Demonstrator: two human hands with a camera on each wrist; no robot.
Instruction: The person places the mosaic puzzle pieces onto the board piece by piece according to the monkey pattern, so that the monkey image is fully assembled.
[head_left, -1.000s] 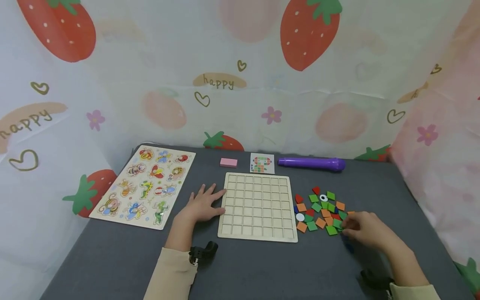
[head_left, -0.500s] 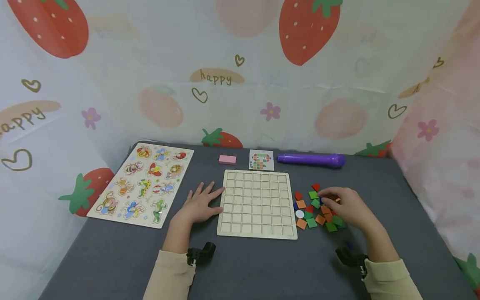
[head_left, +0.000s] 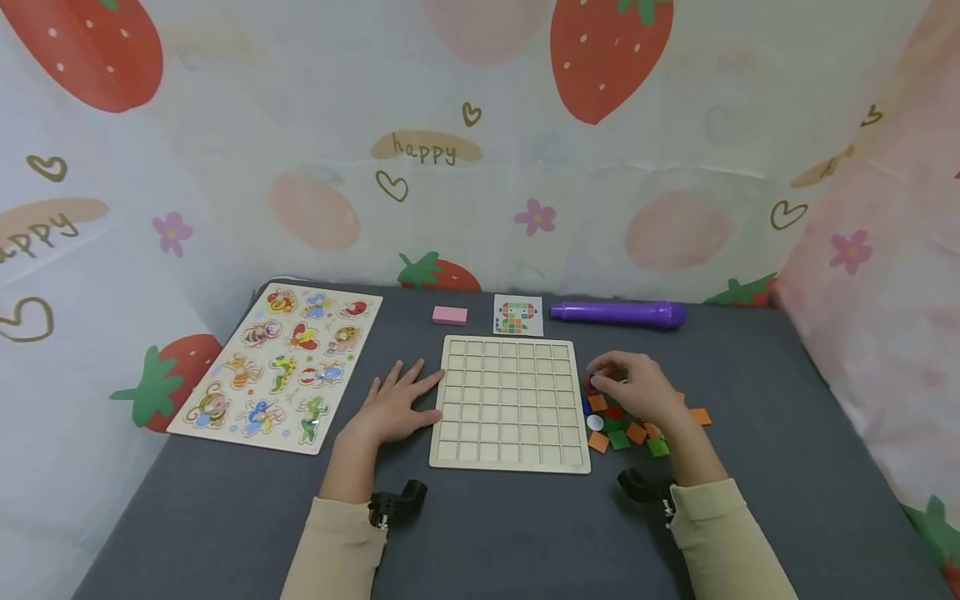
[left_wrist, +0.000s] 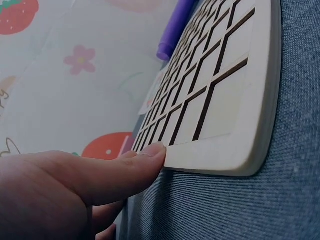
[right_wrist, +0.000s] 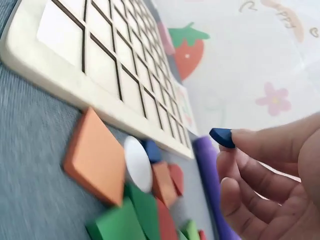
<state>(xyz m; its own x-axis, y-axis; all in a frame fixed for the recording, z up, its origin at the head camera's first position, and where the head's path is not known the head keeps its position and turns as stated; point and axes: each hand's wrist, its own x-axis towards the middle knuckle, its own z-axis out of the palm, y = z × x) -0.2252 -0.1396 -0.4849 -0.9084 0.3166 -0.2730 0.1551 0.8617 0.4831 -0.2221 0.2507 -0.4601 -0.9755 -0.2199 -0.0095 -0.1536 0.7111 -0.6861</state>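
Small, flat, dark-blue piece (right_wrist: 222, 138) sits near the right edge of the pale wooden grid board (head_left: 510, 404); right hand (head_left: 633, 387) has crossed leftward over the loose green, orange and red tiles (head_left: 618, 440). White round disc (head_left: 595, 422) lies just beside the board, smooth purple tube (head_left: 618, 314) behind. Right thumb and fingers pinch the piece; left hand (head_left: 390, 408), fingers spread, touches the board's left edge.
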